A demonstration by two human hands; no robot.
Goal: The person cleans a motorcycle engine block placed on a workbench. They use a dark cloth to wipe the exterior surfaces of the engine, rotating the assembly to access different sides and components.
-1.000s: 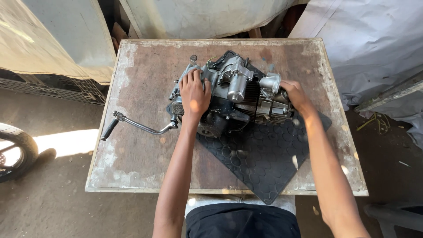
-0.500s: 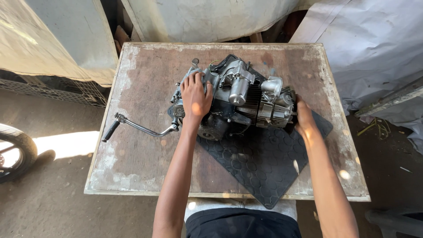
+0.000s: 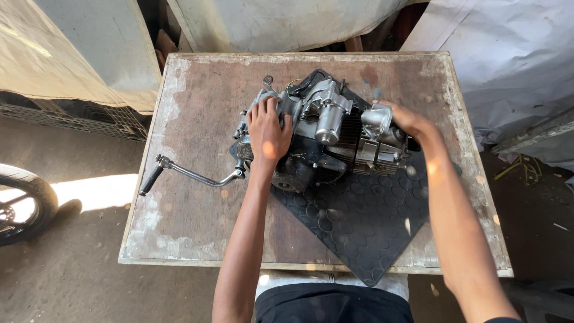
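Here, a small motorcycle engine (image 3: 326, 140) sits near the middle of a worn wooden table (image 3: 197, 90), its right and lower part resting on a black rubber mat (image 3: 359, 221) with a honeycomb pattern. The mat lies skewed, one corner hanging past the table's near edge.

Left hand (image 3: 268, 134) — laid palm-down on the engine's left casing, fingers spread and curled over the top edge, pressing flat rather than pinching. Right hand (image 3: 406, 119) — at the engine's right end, fingers wrapped toward the silver cylinder head there; contact looks firm, but the fingertips are hidden behind the metal, so I cannot tell how tightly they close.

A kick-start lever (image 3: 191, 174) runs out from the engine's lower left, bending across the bare tabletop and ending in a black grip pointing away from the engine.

Beyond the table, on the engine's far side, pale sheeting (image 3: 287, 21) drapes over something bulky. Left of the table, a tyre (image 3: 24, 200) shows on the dirt floor, partly in sunlight. A grey tarp (image 3: 514, 66) is bunched to the table's right.
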